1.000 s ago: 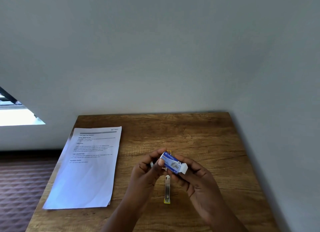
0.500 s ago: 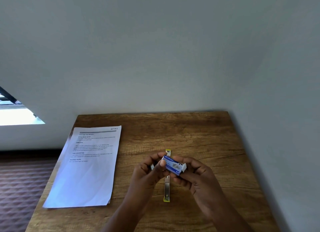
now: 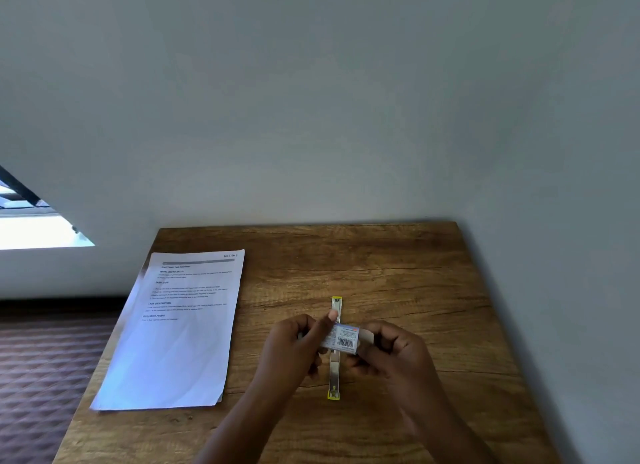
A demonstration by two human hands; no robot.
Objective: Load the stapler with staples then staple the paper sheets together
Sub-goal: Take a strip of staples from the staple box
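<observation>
While no staple is yet visible outside its packaging, the task reads as early in the loading step. Entries run left to right.

Paper sheets: a stack with printed text lies flat on the left part of the wooden worktop, its near corner slightly fanned, so more than one sheet. The stack is well apart from both hands, with no staple to be seen in it. Stapling not done.

Left hand: fingers curled closed around the left end of the staple box, thumb raised along its upper edge. What the thumb is doing there I cannot tell.

Staple box: small, white and blue, barcode face turned up, held above the worktop between both hands. Whether it is open cannot be judged; its ends are covered by the fingers.

Stapler: a yellow and metal one lying flat on the worktop directly below the box, unfolded into a long strip with a yellow end near and a yellow end far. The metal channel faces up; the middle is hidden by the hands, and the visible part looks empty.

Right hand: fingers closed on the right end of the box.

Judgement: stapler opened. Left to do: extract a staple strip, seat it in the channel, close the stapler, align the sheets, staple.
</observation>
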